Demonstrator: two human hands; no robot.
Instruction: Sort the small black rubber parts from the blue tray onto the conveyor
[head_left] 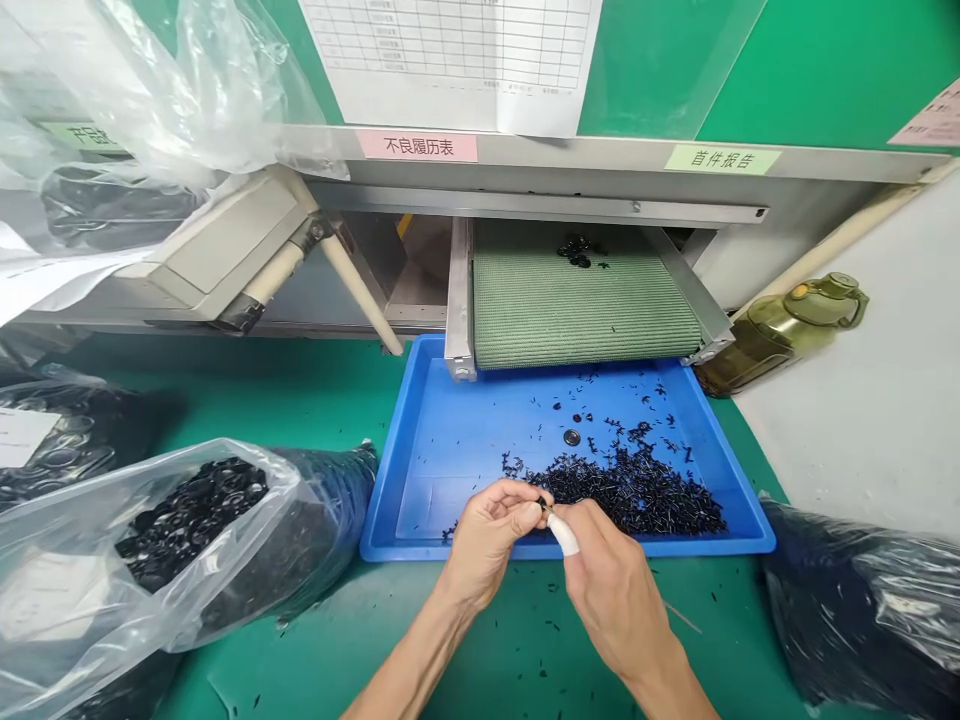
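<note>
The green work bench (247, 375) runs under everything. At the back is a gray machine with one green mesh belt (577, 300), and a small clump of black rings (574, 250) lies on the belt. Four clear plastic bags sit around the bench, and the edges of the frame cut them off. The front left bag (187, 520) is full of black rings. The dark stuff in the right bag (862, 610) is hard to make out.

One blue tray (397, 500) sits under the end of the belt. It holds a big pile of thin black bits (622, 495) and one round black ring (572, 437), with more bits spread around. There is one olive-green water bottle (780, 335).

A paper chart (442, 50) hangs above. A pink label (417, 146) reads 不良履历表, and a green label (722, 158) reads 首件报告.

Two hands work over the tray's front edge. The left hand (487, 535) and right hand (611, 580) are both closed in a pinch on a small black piece (541, 503), which may be a ring, but the fingers hide most of it. One right finger wears a white cover (562, 535).
</note>
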